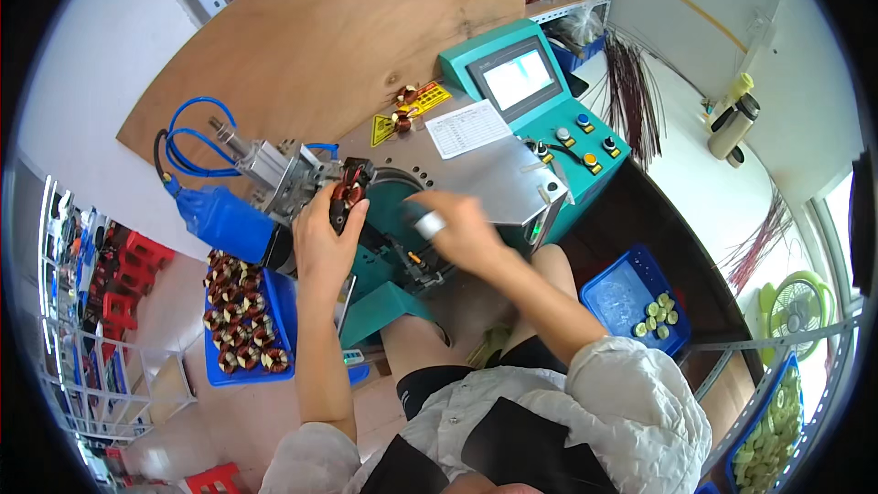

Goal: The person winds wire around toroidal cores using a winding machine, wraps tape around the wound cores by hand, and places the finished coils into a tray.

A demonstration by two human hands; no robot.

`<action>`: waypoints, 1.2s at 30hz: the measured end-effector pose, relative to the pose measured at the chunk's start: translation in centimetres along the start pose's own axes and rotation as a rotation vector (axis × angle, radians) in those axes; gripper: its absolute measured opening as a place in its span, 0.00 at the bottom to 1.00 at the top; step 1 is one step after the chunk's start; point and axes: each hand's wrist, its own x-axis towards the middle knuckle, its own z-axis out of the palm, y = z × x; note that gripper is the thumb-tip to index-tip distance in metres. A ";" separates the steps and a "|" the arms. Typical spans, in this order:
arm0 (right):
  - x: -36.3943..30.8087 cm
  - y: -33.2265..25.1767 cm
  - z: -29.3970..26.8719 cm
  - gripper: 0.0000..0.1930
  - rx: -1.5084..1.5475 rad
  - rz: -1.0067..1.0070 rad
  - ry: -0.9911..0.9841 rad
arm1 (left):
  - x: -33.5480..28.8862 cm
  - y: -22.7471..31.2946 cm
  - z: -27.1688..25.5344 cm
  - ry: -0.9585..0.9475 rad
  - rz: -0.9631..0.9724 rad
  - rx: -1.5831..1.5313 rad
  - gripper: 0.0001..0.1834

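My left hand point(325, 233) is closed around a copper-wound ring coil point(347, 193) with dark parts about it, at the left side of the winding machine's ring point(400, 174). My thumb lies along the coil's near side. To the right, my right hand point(457, 233) is smeared by motion over the ring area, with a white wrap point(429, 225) on a finger. A dark patch shows at its fingertips, and I cannot make out whether it holds anything. The machine's metal plate point(512, 174) lies just beyond that hand.
A teal control panel point(572, 142) with a lit screen stands far right. Two wound coils point(402, 121) lie behind the ring. A blue tray point(285, 311) of wound coils sits at left; a blue bin point(608, 293) with pale rings at right. Blue hoses point(187, 157) loop beside the machine.
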 end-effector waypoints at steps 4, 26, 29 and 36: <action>-0.5 9.2 -11.8 0.17 -0.299 0.398 0.476 | 0.2 0.3 0.2 -0.057 -0.048 -0.024 0.23; -6.7 17.8 -20.9 0.18 -1.119 0.455 0.151 | -1.5 1.9 -0.4 0.143 0.011 -0.025 0.24; -4.7 14.1 -19.4 0.19 -1.058 0.341 0.250 | -1.9 1.8 -0.8 0.139 -0.011 -0.058 0.24; -1.2 -1.0 -2.7 0.17 0.489 0.479 -0.127 | -1.0 1.4 -1.8 -0.014 -0.091 -0.095 0.26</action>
